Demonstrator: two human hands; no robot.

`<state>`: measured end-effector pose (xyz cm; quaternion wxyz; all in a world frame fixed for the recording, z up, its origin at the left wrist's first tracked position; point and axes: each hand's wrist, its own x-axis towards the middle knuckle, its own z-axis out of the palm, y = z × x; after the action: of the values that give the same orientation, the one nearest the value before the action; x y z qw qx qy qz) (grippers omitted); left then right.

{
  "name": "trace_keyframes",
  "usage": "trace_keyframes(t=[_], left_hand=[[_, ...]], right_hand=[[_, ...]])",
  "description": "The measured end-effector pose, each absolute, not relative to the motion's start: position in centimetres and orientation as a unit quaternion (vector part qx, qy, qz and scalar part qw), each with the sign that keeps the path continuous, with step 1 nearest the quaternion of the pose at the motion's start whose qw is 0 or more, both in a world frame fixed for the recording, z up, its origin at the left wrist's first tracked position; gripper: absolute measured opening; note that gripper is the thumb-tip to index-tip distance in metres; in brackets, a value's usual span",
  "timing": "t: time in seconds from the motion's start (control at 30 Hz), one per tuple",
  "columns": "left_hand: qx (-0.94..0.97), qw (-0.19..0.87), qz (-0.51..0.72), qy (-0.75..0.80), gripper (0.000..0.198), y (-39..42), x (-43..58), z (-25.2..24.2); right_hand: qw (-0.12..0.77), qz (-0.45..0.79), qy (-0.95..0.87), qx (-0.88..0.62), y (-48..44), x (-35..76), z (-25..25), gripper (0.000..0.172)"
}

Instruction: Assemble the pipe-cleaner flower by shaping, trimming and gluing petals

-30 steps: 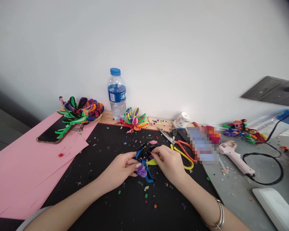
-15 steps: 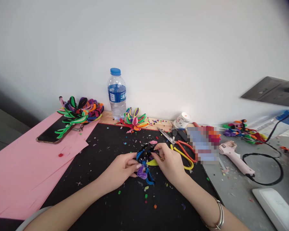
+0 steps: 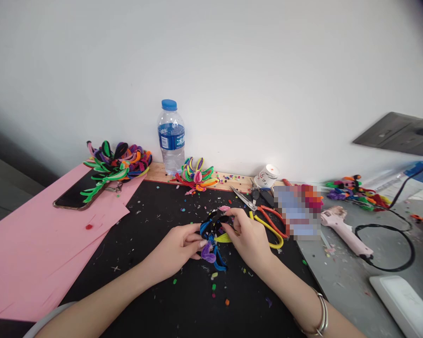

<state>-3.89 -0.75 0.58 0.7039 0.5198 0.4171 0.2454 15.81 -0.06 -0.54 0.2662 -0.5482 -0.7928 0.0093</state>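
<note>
Between my hands is a pipe-cleaner flower (image 3: 211,238) with blue, black, purple and yellow looped petals, held just over the black mat (image 3: 141,300). My left hand (image 3: 178,246) is closed on its left side, thumb near the purple loop. With thumb and index finger, my right hand (image 3: 248,234) pinches a black loop at the upper right; the yellow petal points toward that palm. Scissors (image 3: 268,218) with red and yellow handles lie open beside my right hand. A small pink piece (image 3: 224,208) rests just beyond the flower.
Pipe-cleaner bundles (image 3: 121,162) lie over a phone (image 3: 79,192) on pink sheets (image 3: 38,239). A water bottle (image 3: 171,138) and a paper cup (image 3: 267,176) stand by the wall. To the right are a glue gun (image 3: 347,234) with its cable and a white box (image 3: 403,305). Coloured scraps dot the mat.
Almost nothing differs. The flower's lower blue and purple loops have shifted very slightly, while both hands keep their hold in the same place.
</note>
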Motion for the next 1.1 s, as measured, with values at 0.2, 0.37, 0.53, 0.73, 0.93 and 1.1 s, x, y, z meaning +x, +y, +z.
trace_keyframes(t=[0.2, 0.37, 0.53, 0.73, 0.93, 1.1], left_hand=[[0.517, 0.705, 0.246, 0.419, 0.036, -0.8, -3.9, 0.8], [0.516, 0.707, 0.248, 0.415, 0.035, -0.8, -3.9, 0.6], [0.514, 0.708, 0.255, 0.412, 0.035, -0.7, -3.9, 0.4], [0.51, 0.714, 0.255, 0.405, 0.036, -0.8, -4.0, 0.5], [0.491, 0.722, 0.28, 0.399, 0.035, -0.5, -4.0, 0.1], [0.469, 0.731, 0.326, 0.372, 0.031, -0.3, -4.2, -0.3]], right_hand=[[0.268, 0.016, -0.791, -0.55, -0.1, 15.8, -0.4, 0.018], [0.264, 0.023, -0.791, -0.551, -0.1, 15.8, -0.5, 0.017], [0.272, 0.024, -0.791, -0.548, -0.1, 15.8, -0.3, 0.019], [0.272, 0.03, -0.789, -0.55, -0.2, 15.7, -0.3, 0.018], [0.303, 0.052, -0.786, -0.537, -0.3, 16.0, 0.7, 0.019], [0.363, 0.127, -0.75, -0.538, -0.5, 16.6, 1.3, 0.018]])
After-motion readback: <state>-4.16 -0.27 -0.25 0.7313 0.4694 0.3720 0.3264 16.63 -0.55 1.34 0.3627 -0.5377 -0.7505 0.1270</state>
